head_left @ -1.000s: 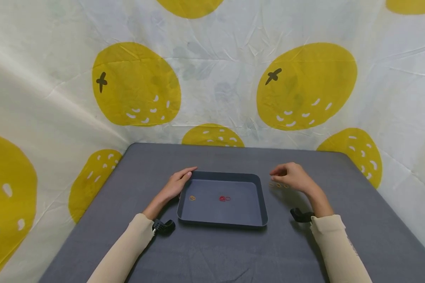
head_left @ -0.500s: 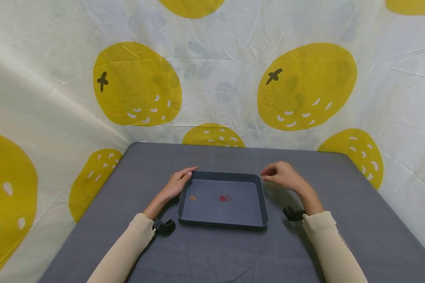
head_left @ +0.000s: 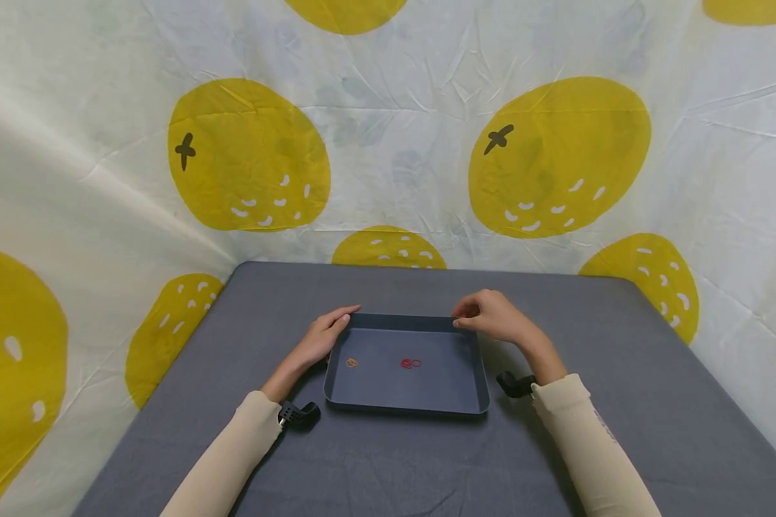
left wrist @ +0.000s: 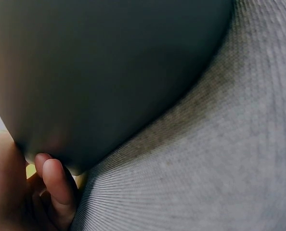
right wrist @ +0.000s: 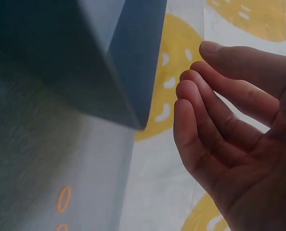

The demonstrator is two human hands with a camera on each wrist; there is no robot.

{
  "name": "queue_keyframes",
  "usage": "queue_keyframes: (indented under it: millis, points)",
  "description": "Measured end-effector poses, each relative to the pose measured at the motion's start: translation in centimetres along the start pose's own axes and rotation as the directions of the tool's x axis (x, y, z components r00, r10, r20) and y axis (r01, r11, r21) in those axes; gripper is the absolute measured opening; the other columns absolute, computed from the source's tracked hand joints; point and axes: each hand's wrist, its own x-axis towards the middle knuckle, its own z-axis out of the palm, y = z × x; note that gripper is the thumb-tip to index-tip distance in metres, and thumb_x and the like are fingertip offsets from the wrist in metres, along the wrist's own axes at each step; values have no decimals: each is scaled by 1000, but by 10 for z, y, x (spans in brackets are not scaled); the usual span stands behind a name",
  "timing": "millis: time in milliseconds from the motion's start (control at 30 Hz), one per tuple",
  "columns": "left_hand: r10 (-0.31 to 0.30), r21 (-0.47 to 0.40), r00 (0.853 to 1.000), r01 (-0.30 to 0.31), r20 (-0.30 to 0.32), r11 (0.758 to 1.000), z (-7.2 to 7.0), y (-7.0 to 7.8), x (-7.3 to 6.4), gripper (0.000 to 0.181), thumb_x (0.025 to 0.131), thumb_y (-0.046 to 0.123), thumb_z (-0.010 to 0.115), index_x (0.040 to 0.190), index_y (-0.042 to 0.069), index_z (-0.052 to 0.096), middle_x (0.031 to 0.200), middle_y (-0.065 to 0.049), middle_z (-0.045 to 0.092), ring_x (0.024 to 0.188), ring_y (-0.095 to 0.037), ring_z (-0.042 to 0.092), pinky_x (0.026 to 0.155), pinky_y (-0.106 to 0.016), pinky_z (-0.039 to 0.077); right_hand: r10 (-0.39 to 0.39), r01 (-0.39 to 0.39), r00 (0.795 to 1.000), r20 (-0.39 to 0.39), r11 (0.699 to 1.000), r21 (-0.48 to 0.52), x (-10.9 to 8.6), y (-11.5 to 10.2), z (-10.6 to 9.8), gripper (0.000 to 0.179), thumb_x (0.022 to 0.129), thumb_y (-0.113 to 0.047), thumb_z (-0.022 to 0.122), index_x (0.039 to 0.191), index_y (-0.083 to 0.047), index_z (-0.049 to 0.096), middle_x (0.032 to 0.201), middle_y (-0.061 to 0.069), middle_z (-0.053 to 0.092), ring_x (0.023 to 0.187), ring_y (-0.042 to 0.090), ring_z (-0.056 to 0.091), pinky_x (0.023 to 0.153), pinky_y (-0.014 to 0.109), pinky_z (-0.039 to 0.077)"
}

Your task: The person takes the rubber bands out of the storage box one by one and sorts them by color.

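Note:
A dark grey rectangular tray [head_left: 388, 409] lies on the table. My left hand [head_left: 321, 336] grips it at the far left corner; bent fingertips [left wrist: 56, 180] show against its outer wall in the left wrist view. My right hand [head_left: 494, 316] hovers at the far right corner, fingers bent and thumb tip close to the index tip. I cannot tell whether a band is between them. Inside the tray, orange rubber bands [head_left: 352, 362] lie at the left and red rubber bands [head_left: 410, 363] near the middle. Loose orange rubber bands [right wrist: 63, 199] lie right of the tray, hidden by my right hand in the head view.
The grey table [head_left: 388, 467] reaches back to a white curtain [head_left: 394, 143] printed with large yellow fruit. Black wrist cameras hang under both wrists, the right one [head_left: 515, 384] close to the tray's right wall.
My right hand has moved left, from above the loose orange bands to the tray's far right corner. The left hand and the tray have stayed put.

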Motion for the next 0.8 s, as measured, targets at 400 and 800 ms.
queue_keyframes:
  millis: [400, 800]
  points:
    - [-1, 16, 1000, 1, 5, 1000, -1, -1, 1, 44, 114, 35, 40, 155, 24, 51, 157, -14, 51, 38, -19, 47, 43, -42, 51, -70, 70, 997, 27, 997, -13, 17, -25, 7, 20, 95, -17, 75, 111, -5, 80, 102, 7, 80, 88, 17, 74, 75, 34, 60]
    - [11, 14, 1000, -11, 3, 1000, -1, 0, 0, 45, 114, 35, 40, 156, 21, 50, 155, -16, 52, 38, -18, 49, 44, -40, 51, -147, 149, 986, 82, 988, -31, 35, -47, 23, 17, 94, -17, 77, 106, -7, 80, 98, 5, 80, 88, 16, 74, 75, 32, 61]
